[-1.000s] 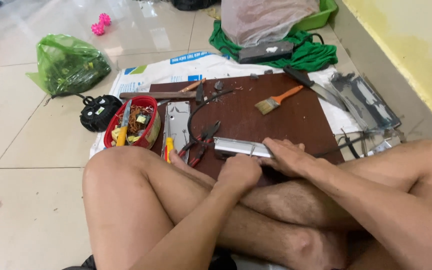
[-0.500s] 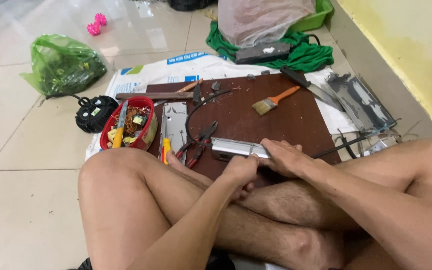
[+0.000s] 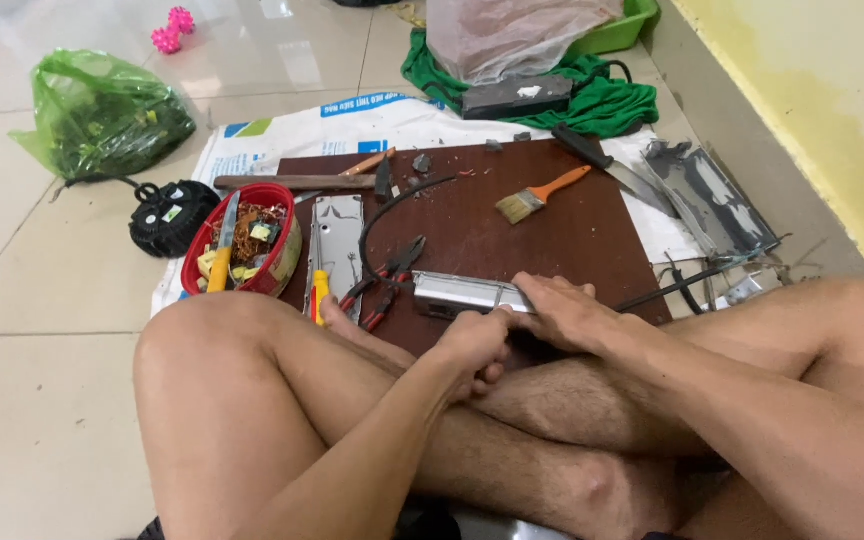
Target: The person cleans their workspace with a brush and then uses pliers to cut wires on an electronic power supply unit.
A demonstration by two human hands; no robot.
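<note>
I sit cross-legged on the floor at a dark brown board (image 3: 552,230). A long grey metal casing (image 3: 457,293) lies at the board's near edge. My right hand (image 3: 557,312) is clamped over its right end. My left hand (image 3: 477,345) is closed just below the casing's middle, touching it; what it grips is hidden by the fingers. Red-handled pliers (image 3: 382,285) lie just left of the casing. A yellow-handled screwdriver (image 3: 320,292) rests beside my left knee on a grey metal plate (image 3: 339,235).
A red bowl (image 3: 277,200) of copper wire and parts holds a yellow-handled knife. An orange-handled brush (image 3: 537,195), a kitchen knife (image 3: 617,170), a black round device (image 3: 167,215), a green plastic bag (image 3: 102,115), green cloth (image 3: 602,100) and bent metal covers (image 3: 712,200) lie around. Yellow wall at right.
My hands stay on the metal casing, shifting only slightly. The camera view has drifted a little.
</note>
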